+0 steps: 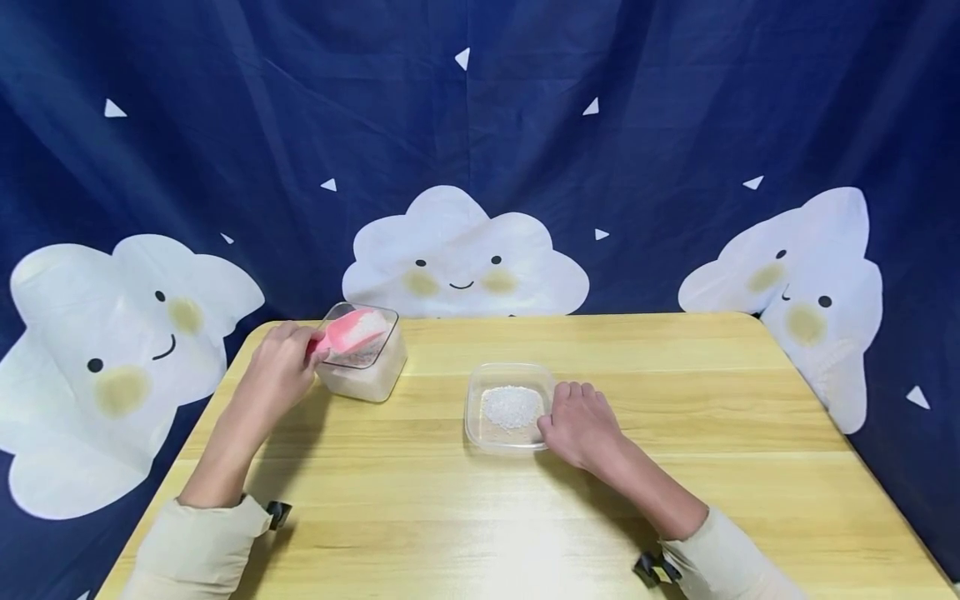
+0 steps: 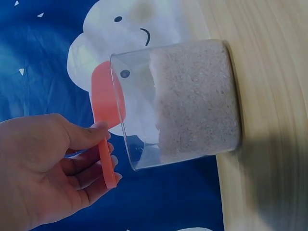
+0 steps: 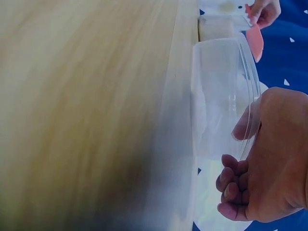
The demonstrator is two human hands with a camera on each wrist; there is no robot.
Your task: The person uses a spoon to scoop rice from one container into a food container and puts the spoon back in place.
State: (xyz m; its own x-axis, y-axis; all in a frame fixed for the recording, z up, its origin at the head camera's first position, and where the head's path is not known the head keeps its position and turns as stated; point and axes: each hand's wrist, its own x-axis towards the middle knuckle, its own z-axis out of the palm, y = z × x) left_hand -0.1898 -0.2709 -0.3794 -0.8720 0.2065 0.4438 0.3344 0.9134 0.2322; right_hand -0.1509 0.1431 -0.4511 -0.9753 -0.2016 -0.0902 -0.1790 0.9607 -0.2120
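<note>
My left hand [image 1: 281,367] grips the handle of a pink scoop [image 1: 352,332] with white rice heaped in its bowl. The scoop is over the open mouth of a tall clear canister [image 1: 367,379]. In the left wrist view, rice [image 2: 197,101] fills much of that canister. My right hand [image 1: 583,425] holds the right rim of a low clear plastic box [image 1: 474,417]. Its thumb [image 3: 248,126] shows through the wall, and the other fingers are curled outside. A small mound of rice [image 1: 512,407] lies on the box's floor.
The wooden table [image 1: 420,500] carries both containers, the canister near its far left corner. Behind the table hangs a dark blue curtain [image 1: 525,125] with white clouds. A black strap piece [image 1: 279,514] sits at the left cuff, another [image 1: 656,570] at the right.
</note>
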